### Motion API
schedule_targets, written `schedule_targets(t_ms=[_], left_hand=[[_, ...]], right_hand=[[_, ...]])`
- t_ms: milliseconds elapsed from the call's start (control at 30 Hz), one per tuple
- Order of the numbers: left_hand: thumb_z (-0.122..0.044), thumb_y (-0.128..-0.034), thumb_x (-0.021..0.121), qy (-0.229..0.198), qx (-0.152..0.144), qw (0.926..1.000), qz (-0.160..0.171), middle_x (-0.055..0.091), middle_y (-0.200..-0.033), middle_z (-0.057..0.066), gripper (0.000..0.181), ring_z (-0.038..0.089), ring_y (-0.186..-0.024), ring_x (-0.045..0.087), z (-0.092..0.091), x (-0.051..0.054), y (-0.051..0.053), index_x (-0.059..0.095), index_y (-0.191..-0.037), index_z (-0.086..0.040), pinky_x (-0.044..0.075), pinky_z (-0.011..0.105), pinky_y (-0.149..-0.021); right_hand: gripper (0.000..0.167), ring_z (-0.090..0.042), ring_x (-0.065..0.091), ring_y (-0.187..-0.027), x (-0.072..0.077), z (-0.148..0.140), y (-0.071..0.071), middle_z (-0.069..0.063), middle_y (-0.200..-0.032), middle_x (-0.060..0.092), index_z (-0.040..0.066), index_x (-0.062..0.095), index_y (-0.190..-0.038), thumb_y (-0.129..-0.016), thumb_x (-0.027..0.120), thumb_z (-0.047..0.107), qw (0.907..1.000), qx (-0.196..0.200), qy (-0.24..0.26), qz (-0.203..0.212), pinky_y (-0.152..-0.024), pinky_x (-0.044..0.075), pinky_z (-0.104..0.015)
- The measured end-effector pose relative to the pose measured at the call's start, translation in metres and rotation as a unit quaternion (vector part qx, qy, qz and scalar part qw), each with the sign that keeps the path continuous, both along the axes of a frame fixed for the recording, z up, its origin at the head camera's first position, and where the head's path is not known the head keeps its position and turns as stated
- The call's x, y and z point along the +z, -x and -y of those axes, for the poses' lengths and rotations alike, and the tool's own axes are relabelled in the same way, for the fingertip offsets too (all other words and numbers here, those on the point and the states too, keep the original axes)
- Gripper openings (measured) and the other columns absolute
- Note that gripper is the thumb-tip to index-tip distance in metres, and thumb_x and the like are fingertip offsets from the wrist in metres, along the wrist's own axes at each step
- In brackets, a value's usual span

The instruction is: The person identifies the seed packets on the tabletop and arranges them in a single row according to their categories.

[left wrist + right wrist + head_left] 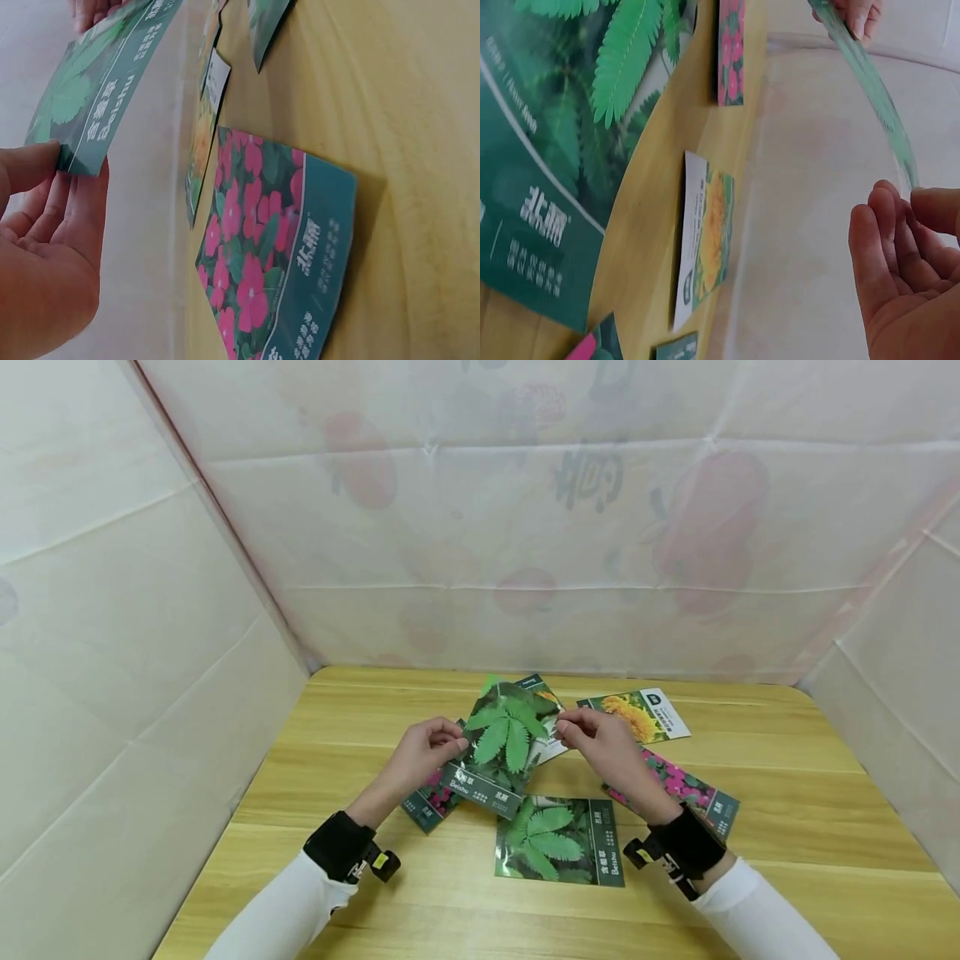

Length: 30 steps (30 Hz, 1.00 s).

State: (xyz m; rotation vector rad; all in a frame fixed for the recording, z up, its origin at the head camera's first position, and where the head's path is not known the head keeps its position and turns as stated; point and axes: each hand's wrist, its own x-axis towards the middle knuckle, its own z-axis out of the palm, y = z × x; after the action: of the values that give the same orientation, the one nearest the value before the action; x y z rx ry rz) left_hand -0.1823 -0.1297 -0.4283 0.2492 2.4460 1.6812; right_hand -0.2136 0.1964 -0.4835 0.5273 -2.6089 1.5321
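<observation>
A seed packet with a green fern-like leaf picture is held up off the table, tilted. My left hand pinches its lower left edge between thumb and fingers. At the opposite side my right hand pinches the packet's clear edge, as the right wrist view shows with thumb and fingertip meeting at the strip. Below the hands another green-leaf packet lies flat. Under the left hand is a pink-flower packet, partly covered in the head view by the raised one.
A second pink-flower packet lies beneath the right wrist. Behind it rests an orange-flower packet. Another orange-flower packet is partly hidden behind the raised one. Pale printed sheets wall the wooden table at the back and sides.
</observation>
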Motion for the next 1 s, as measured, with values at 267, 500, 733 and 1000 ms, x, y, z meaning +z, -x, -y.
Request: schedule_targets(t_ms=[267, 500, 733, 1000], left_hand=[[-0.015, -0.0959, 0.069, -0.026, -0.003, 0.999, 0.036, 0.07, -0.096, 0.009, 0.017, 0.018, -0.077, 0.064, 0.001, -0.003, -0.004, 0.065, -0.108, -0.004, 0.06, 0.048, -0.074], [-0.019, -0.0981, 0.066, -0.031, -0.006, 0.9992, 0.023, 0.07, -0.097, 0.01, 0.021, 0.019, -0.074, 0.06, 0.003, -0.004, -0.007, 0.064, -0.111, -0.002, 0.057, 0.035, -0.065], [-0.019, -0.1004, 0.062, -0.007, 0.013, 0.999, -0.041, 0.07, -0.105, 0.011, 0.027, 0.02, -0.091, 0.065, 0.003, -0.004, -0.004, 0.066, -0.122, -0.002, 0.058, 0.037, -0.083], [-0.015, -0.1003, 0.062, 0.022, 0.032, 0.9986, -0.036, 0.07, -0.104, 0.012, 0.026, 0.026, -0.079, 0.064, 0.023, -0.002, -0.006, 0.065, -0.123, -0.003, 0.057, 0.033, -0.064]], right_hand=[[0.033, -0.018, 0.07, -0.093, -0.031, 0.006, 0.015, -0.003, -0.103, 0.07, 0.021, 0.065, -0.122, -0.098, 0.061, 0.044, 0.9949, -0.01, 0.091, 0.042, -0.081, 0.061, -0.029], [0.035, -0.036, 0.068, -0.097, 0.038, 0.03, -0.018, -0.016, -0.101, 0.07, 0.003, 0.064, -0.119, -0.101, 0.062, 0.032, 0.9867, 0.004, 0.116, 0.114, -0.085, 0.061, -0.042], [0.025, -0.025, 0.07, -0.087, 0.069, 0.046, -0.03, -0.024, -0.098, 0.069, -0.003, 0.065, -0.113, -0.102, 0.061, 0.019, 0.9833, 0.01, 0.094, 0.156, -0.085, 0.061, -0.043], [0.028, -0.042, 0.064, -0.107, 0.063, 0.041, -0.032, -0.016, -0.105, 0.069, 0.004, 0.065, -0.12, -0.103, 0.058, 0.024, 0.9809, 0.02, 0.096, 0.168, -0.093, 0.058, -0.043]])
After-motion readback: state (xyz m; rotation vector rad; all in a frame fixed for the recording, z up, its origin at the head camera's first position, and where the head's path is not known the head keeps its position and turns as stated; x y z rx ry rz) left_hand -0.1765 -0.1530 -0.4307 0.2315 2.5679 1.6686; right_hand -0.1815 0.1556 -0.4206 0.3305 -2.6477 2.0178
